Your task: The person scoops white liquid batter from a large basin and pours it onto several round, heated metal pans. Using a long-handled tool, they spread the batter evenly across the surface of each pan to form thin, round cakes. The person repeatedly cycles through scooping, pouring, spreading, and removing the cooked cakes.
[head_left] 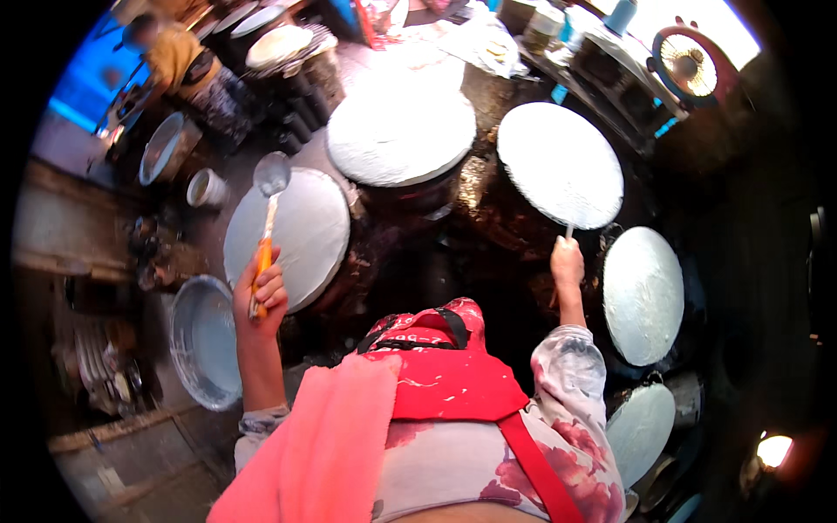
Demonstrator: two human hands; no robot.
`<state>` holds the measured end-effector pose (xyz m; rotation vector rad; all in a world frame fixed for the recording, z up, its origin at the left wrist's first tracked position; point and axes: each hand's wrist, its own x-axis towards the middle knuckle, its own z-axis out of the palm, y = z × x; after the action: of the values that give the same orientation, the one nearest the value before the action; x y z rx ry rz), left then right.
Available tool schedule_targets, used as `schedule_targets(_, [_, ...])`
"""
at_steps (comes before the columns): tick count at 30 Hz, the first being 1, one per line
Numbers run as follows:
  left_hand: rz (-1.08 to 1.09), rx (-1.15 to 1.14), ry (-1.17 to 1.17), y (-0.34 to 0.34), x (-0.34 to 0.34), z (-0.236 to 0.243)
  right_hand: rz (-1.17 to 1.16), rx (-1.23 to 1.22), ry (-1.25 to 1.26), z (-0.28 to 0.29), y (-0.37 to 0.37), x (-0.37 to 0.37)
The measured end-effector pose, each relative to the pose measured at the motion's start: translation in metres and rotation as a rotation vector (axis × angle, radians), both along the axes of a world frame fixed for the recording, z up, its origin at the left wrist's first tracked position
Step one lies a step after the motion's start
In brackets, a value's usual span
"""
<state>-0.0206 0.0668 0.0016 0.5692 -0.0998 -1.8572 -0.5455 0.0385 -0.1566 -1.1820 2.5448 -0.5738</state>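
My left hand [260, 292] grips a ladle [272, 178] by its orange handle, the round bowl raised over a white, batter-covered griddle [284, 246] at my left. My right hand [567, 266] is closed on a thin pale handle [569, 234], whose far end meets the lower edge of another white round [556, 164] at the upper right; I cannot make out the tool's head. Two more white rounds sit near these, one at the top middle [401, 135] and one at my right [643, 296]. A basin of whitish liquid [209, 349] stands below the left griddle.
A co-worker [187, 65] in a yellow top bends at the upper left near a tub [161, 148]. A white bucket [207, 187] stands beside the left griddle. A fan [684, 63] is at the upper right, above a cluttered dark shelf. Another white round [638, 431] is at the lower right.
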Motion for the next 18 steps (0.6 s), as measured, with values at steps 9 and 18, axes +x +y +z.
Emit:
schedule_targets(9, [-0.013, 0.043, -0.062, 0.018, 0.058, -0.013, 0.036, 0.046, 0.056, -0.02, 0.066, 0.048])
schedule_targets(18, [-0.048, 0.032, -0.075, 0.012, 0.076, -0.031, 0.116, 0.082, 0.151, -0.008, 0.105, 0.073])
